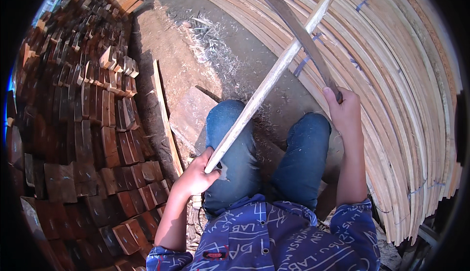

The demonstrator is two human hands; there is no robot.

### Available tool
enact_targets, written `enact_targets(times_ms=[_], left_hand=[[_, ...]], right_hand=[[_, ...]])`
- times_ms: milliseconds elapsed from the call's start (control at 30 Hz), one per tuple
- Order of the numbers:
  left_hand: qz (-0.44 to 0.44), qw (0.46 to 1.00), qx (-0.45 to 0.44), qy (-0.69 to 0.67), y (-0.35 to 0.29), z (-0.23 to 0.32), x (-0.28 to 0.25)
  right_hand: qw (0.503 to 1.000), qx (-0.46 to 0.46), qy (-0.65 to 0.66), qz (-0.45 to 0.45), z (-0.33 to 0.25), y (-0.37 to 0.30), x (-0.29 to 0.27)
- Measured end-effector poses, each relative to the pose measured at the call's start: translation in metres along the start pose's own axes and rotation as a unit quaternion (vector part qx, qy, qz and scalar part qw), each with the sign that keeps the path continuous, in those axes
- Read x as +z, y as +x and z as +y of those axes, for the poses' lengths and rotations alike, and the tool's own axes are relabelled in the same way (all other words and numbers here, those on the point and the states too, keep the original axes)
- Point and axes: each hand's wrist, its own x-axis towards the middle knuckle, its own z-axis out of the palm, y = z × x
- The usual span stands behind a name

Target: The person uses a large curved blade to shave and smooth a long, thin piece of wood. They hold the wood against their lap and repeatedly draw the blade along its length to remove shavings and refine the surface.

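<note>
My left hand (196, 175) is closed around the near end of a long pale wooden stick (267, 82), by my left knee. The stick slants up and away to the right, its surface rough and whitish. In my right hand (345, 109), above my right knee, is the near end of a long dark machete-like blade (316, 55). The blade stretches toward the upper left and crosses the far half of the stick. Whether blade and stick touch there, I cannot tell. My fingers hide the blade's grip, and its far tip runs out of the picture.
Stacked brown wood blocks (81, 104) rise on the left. Bundles of long pale wooden strips (391, 75), tied with blue bands, fill the right. A thin board (164, 114) lies near the blocks, beside a flat panel (188, 117). Wood shavings (208, 33) litter the ground ahead.
</note>
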Motion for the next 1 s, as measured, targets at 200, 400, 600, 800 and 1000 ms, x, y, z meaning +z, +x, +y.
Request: enact_targets(times_ms=[200,400,600,800,1000], left_hand=[[-0.052,0.998,-0.022,-0.034,0.008,0.000,-0.003],[-0.065,0.986,-0.053,-0.145,0.008,-0.006,-0.007],[-0.068,0.975,-0.060,-0.201,0.005,-0.014,-0.010],[-0.068,0.982,-0.042,-0.171,0.008,-0.012,-0.011],[-0.081,0.977,-0.055,-0.191,0.006,-0.016,-0.015]], right_hand=[[0.989,-0.048,0.075,-0.121,-0.020,-0.040,0.021],[0.976,-0.131,0.010,-0.174,-0.036,-0.053,0.034],[0.947,-0.091,0.138,-0.277,-0.039,-0.032,0.022],[0.878,-0.033,0.257,-0.402,-0.036,-0.003,0.016],[0.892,0.100,0.287,-0.333,-0.017,-0.005,0.032]])
